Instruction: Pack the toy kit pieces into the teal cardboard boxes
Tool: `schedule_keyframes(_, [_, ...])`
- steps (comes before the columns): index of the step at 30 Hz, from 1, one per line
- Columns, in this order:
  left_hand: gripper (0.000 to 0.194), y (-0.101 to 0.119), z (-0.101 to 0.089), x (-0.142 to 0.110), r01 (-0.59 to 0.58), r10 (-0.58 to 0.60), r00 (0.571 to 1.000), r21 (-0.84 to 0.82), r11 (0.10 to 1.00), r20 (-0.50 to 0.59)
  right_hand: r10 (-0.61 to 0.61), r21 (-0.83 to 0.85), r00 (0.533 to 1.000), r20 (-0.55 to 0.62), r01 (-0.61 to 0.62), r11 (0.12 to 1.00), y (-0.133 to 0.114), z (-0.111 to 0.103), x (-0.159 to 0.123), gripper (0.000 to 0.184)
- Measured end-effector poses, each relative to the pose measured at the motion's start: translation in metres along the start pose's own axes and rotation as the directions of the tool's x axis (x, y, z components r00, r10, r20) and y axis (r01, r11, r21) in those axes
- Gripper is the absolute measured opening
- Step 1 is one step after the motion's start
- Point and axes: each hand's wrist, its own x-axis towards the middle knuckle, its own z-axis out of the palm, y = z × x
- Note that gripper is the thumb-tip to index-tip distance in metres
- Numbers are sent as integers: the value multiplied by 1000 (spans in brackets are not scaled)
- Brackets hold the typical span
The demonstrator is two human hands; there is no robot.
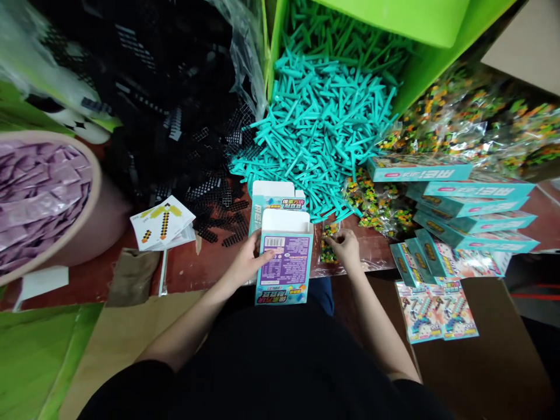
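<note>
Our left grip [251, 259] is clamped on the open-flapped box [285, 271] at the front edge of the bench [188, 271]; our right grip [336, 240] touches the small bead packet [328, 254] just beside that box, though we cannot tell whether it pinches it.

The box [284, 262] is teal and purple, the sticks [317, 134] turquoise.

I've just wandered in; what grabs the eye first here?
First, the heap of turquoise sticks spilling from the green bin at top centre. Left of it sprawls a pile of black grids. Below, the left hand holds a purple-and-turquoise box, while the right hand is at a small bag of beads.
</note>
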Motion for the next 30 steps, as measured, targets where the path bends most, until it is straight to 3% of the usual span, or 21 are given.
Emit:
schedule_keyframes(2, [67,2,0,2,23,-23,1000,-36,999,20,-1,225,999,41,-8,974,-13,-10,7,44])
schedule_keyframes(5, [68,2,1,6,21,-19,999,-74,997,33,-148,568,983,-105,181,803,-50,-25,22,67])
schedule_keyframes(7, [66,3,3,7,14,-11,999,-81,997,45,-284,657,941,-186,334,675,-84,-26,26,92])
schedule_keyframes(9, [65,4,5,7,15,-9,998,-87,996,61,-381,677,911,-155,379,631,-116,-19,24,101])
schedule_keyframes(13, [65,7,6,5,11,-4,997,-89,996,72,-432,678,899,76,271,684,-152,2,12,91])
schedule_keyframes(19, [58,7,4,5,-11,13,999,-68,998,39,-429,712,881,198,171,681,-158,11,2,84])
schedule_keyframes(23, [59,8,5,3,4,-1,999,-44,999,49,-423,686,800,425,20,727,-160,-11,-6,94])
schedule_keyframes(26, [57,11,6,0,1,0,997,-16,1000,76,-407,600,740,536,6,800,-162,-40,-2,104])
schedule_keyframes(30, [56,10,7,1,8,-5,997,-37,999,78,-358,513,709,607,-6,858,-165,-61,8,91])
